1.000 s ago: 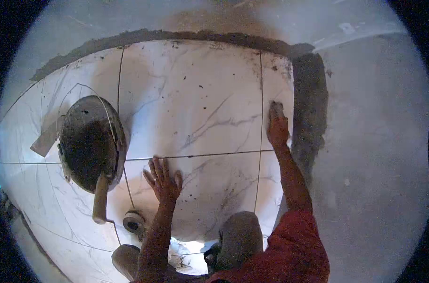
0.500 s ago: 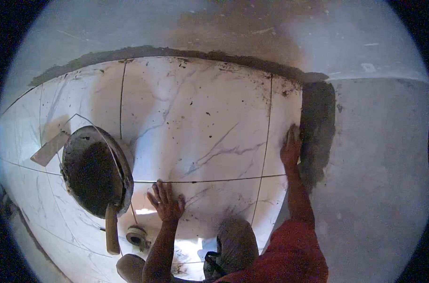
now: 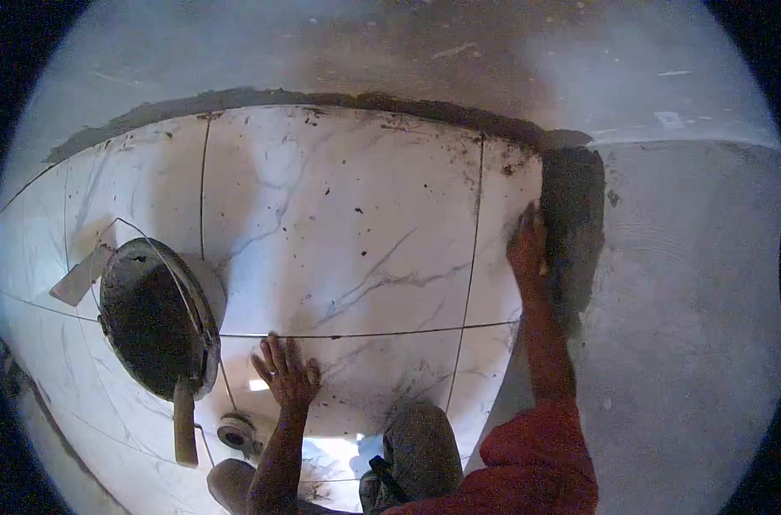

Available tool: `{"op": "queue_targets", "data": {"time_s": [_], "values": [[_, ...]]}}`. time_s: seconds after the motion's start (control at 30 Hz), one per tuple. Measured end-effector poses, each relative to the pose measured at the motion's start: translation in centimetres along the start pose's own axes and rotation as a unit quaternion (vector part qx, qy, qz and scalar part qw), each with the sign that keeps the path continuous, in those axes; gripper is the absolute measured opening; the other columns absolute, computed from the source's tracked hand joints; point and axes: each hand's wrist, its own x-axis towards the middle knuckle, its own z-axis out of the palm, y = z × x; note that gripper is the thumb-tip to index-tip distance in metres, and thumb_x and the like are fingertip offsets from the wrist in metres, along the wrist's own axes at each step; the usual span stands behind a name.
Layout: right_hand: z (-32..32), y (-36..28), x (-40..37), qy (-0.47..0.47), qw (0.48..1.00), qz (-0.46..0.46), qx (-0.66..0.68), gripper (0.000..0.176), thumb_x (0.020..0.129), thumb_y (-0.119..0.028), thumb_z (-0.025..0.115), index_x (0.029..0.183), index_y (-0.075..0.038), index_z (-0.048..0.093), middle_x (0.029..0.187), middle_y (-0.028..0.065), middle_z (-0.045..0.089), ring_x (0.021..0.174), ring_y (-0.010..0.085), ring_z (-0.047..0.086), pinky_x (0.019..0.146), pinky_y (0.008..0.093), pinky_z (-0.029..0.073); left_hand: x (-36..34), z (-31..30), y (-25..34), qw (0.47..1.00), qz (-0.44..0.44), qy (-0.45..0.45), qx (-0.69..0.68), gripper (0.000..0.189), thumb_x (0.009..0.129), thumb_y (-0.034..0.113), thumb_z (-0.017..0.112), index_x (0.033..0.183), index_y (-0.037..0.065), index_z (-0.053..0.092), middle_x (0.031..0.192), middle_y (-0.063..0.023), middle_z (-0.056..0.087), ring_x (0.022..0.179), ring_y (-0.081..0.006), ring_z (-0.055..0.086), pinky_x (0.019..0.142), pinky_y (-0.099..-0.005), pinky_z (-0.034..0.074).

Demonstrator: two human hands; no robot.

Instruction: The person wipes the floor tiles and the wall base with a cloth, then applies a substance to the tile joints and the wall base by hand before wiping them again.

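My left hand (image 3: 287, 374) lies flat with spread fingers on a white marbled tile (image 3: 382, 365), its fingertips at the dark joint line. My right hand (image 3: 527, 244) rests on the narrow right-hand tile (image 3: 504, 202), beside the edge where a dark wet mortar strip (image 3: 574, 223) runs; its fingers point away from me and look stretched out. Neither hand holds anything. Left of my left hand stands a dark bucket (image 3: 154, 318) with a wire handle, and a wooden tool handle (image 3: 184, 425) sticks out over its near rim.
A flat trowel-like blade (image 3: 81, 276) lies at the bucket's left side. A small round roll-like object (image 3: 236, 433) sits near my left forearm. Mortar lines the far tile edge (image 3: 322, 99), below a grey wall. Grey bare floor (image 3: 682, 343) lies on the right.
My right hand has slid slightly farther up along the tile edge. The bucket, tiles and left hand appear shifted left as the view moved.
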Motion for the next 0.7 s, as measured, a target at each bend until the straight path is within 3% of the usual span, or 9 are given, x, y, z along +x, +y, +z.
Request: {"op": "queue_targets", "data": {"time_s": [0.1,0.17,0.23,0.37,0.5,0.57,0.63,0.7], "values": [[3.6,1.9,6.4,-0.075,0.944,-0.144,-0.287,0.052,0.076,-0.018,0.055,0.122,0.006,0.045,0.125,0.0273,0.044,0.118,0.0397,0.04,0.102,0.0475,0.027,-0.4,-0.3,0.2,1.0,0.004,0.01,0.0,0.061,0.083,0.033,0.049,0.134,0.006,0.031,0.14,-0.0227,0.025,0.131,-0.0403,0.022,0.104,-0.0607,0.011],[8.6,4.1,8.5,-0.049,0.985,-0.076,-0.149,0.054,0.073,-0.012,0.057,0.122,0.008,0.044,0.121,0.0274,0.047,0.114,0.0406,0.043,0.097,0.0483,0.032,0.1,-0.1,0.3,1.0,0.011,0.022,-0.003,0.06,0.084,0.034,0.048,0.134,0.006,0.032,0.14,-0.0225,0.026,0.13,-0.0399,0.023,0.104,-0.0606,0.012],[9.3,4.8,8.2,-0.031,0.998,-0.022,-0.05,0.056,0.07,-0.008,0.058,0.122,0.008,0.044,0.118,0.0274,0.049,0.112,0.0413,0.044,0.094,0.0489,0.035,-0.2,-0.3,0.2,1.0,0.01,0.022,-0.012,0.058,0.084,0.034,0.047,0.133,0.005,0.033,0.14,-0.0224,0.026,0.13,-0.0397,0.023,0.104,-0.0606,0.012],[2.9,1.3,6.3,0.073,0.99,0.001,0.122,0.056,0.07,-0.01,0.059,0.121,0.007,0.045,0.116,0.027,0.05,0.111,0.0413,0.045,0.098,0.0462,0.034,-0.1,-0.5,0.2,1.0,0.001,0.008,-0.007,0.058,0.084,0.033,0.047,0.133,0.005,0.033,0.14,-0.0223,0.026,0.13,-0.0398,0.024,0.104,-0.0606,0.012],[7.9,5.2,10.9,0.09,0.987,0.034,0.127,0.06,0.069,-0.006,0.055,0.126,0.007,0.04,0.119,0.0265,0.048,0.113,0.0419,0.043,0.1,0.0457,0.031,0.1,-0.3,0.4,1.0,0.003,0.008,0.002,0.059,0.084,0.033,0.048,0.133,0.005,0.032,0.14,-0.0219,0.026,0.13,-0.0393,0.024,0.104,-0.0605,0.012],[8.4,4.6,8.3,0.077,0.987,0.049,0.132,0.061,0.069,-0.004,0.054,0.127,0.007,0.039,0.12,0.0264,0.048,0.114,0.042,0.042,0.101,0.0455,0.03,-0.9,-1.0,0.1,1.0,0.009,-0.006,-0.002,0.059,0.083,0.033,0.049,0.133,0.005,0.032,0.14,-0.0217,0.026,0.13,-0.0389,0.024,0.104,-0.0604,0.012],[3.6,2.8,9.1,-0.064,0.994,0.057,0.074,0.057,0.071,-0.007,0.054,0.125,0.006,0.042,0.118,0.026,0.049,0.114,0.0412,0.043,0.1,0.0463,0.031,-0.1,-0.5,0.2,1.0,0.007,0.018,-0.007,0.06,0.082,0.033,0.05,0.133,0.006,0.032,0.14,-0.0214,0.027,0.131,-0.0386,0.023,0.104,-0.0601,0.012],[3.7,2.6,7.0,0.023,0.993,0.016,0.114,0.055,0.072,-0.008,0.055,0.124,0.005,0.042,0.119,0.0256,0.049,0.114,0.0406,0.043,0.099,0.0462,0.032,-0.3,-0.4,0.2,1.0,0.001,0.027,-0.013,0.06,0.082,0.032,0.05,0.133,0.006,0.032,0.14,-0.0214,0.027,0.131,-0.0385,0.023,0.104,-0.0599,0.012]]}}
